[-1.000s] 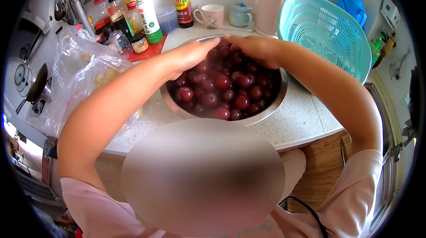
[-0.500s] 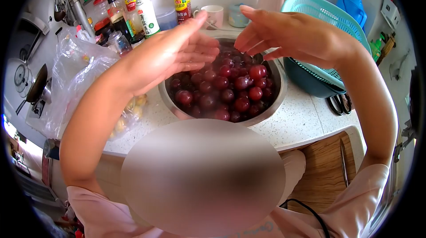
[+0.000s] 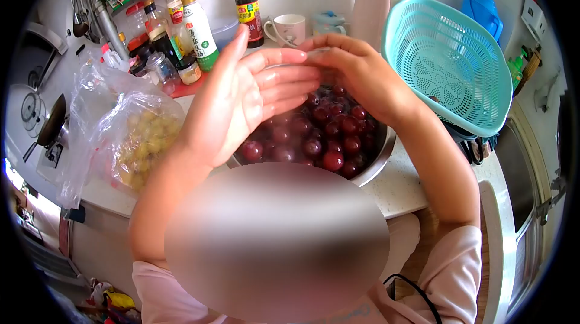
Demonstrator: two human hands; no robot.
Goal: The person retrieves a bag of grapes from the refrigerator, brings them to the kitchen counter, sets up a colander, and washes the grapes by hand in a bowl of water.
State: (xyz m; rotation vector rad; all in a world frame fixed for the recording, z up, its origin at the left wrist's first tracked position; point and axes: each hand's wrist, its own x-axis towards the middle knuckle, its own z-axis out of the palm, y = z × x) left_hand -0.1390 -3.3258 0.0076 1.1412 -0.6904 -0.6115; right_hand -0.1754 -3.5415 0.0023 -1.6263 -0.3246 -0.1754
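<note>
Both hands are above a metal bowl (image 3: 382, 161) full of round dark-red fruit (image 3: 332, 159), plums or large grapes. My left hand (image 3: 241, 97) is wet, its palm turned inward and its fingers stretched out with the thumb up. Opposite it, my right hand (image 3: 368, 76) reaches over from the other side. Its bent fingers meet or overlap the left fingertips; exactly where they touch is hidden. I see nothing held in either hand. The far part of the bowl is behind the hands, and a blurred oval covers its near edge.
Left of the bowl lies a clear plastic bag (image 3: 148, 145) of yellowish fruit. A turquoise basket (image 3: 447, 64) stands on the right, near black-handled scissors (image 3: 477, 150). Sauce bottles (image 3: 248, 12) and a white mug (image 3: 289, 29) line the back. The sink (image 3: 525, 203) is far right.
My hands have come together from apart, the right one moving left and the left one inward. The camera view has shifted, showing more of the fruit bag and the basket's inside.
</note>
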